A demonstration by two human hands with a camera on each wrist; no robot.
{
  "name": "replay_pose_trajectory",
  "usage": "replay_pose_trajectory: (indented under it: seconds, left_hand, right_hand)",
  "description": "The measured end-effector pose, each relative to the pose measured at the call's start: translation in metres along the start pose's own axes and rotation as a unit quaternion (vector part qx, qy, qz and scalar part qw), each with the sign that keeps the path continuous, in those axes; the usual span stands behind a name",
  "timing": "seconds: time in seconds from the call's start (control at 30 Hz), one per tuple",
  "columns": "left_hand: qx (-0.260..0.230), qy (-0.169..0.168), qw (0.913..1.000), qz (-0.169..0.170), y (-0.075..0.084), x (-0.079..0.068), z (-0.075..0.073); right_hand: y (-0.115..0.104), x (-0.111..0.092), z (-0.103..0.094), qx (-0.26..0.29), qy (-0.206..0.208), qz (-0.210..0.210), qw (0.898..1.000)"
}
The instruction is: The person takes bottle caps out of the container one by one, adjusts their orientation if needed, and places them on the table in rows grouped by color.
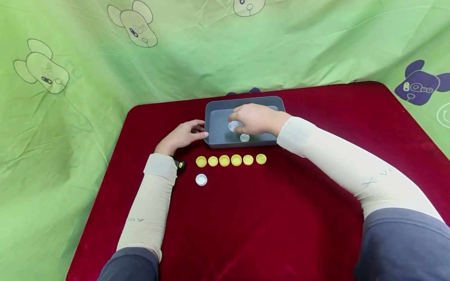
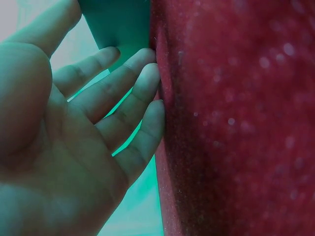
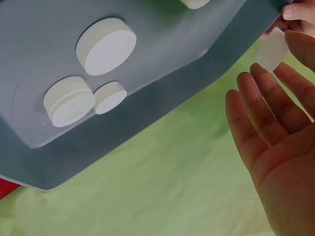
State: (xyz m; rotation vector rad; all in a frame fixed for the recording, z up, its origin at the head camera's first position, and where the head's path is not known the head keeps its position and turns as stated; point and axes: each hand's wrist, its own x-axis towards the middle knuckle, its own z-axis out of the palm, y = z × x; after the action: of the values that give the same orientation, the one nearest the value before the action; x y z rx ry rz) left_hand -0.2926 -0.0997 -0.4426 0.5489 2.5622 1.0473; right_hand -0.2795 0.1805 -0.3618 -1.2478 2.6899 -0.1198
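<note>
In front of you a table is covered with a deep red, soft-looking cloth (image 1: 263, 234), its far corners rounded; your left-wrist view shows pale specks on it. Behind and to both sides you have a light green fabric backdrop (image 1: 225, 58), creased and hanging in loose folds. On it you can see printed animal heads: an outlined head at far left (image 1: 42, 72), another outlined head higher up (image 1: 135, 27), a third cut off by the top edge (image 1: 249, 7), and a solid purple head (image 1: 418, 86) on your right. Beside that one, a pale circular outline (image 1: 444, 115) runs out of frame.
</note>
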Motion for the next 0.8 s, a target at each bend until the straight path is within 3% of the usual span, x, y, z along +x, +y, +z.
replay_pose_trajectory:
  seconds: [0.8]
  left_hand:
    - [-0.003, -0.005, 1.0000, 0.001, 0.002, -0.002, -0.001]
  right_hand:
    - [-0.035, -0.016, 0.009, 0.005, 0.053, -0.098, 0.994]
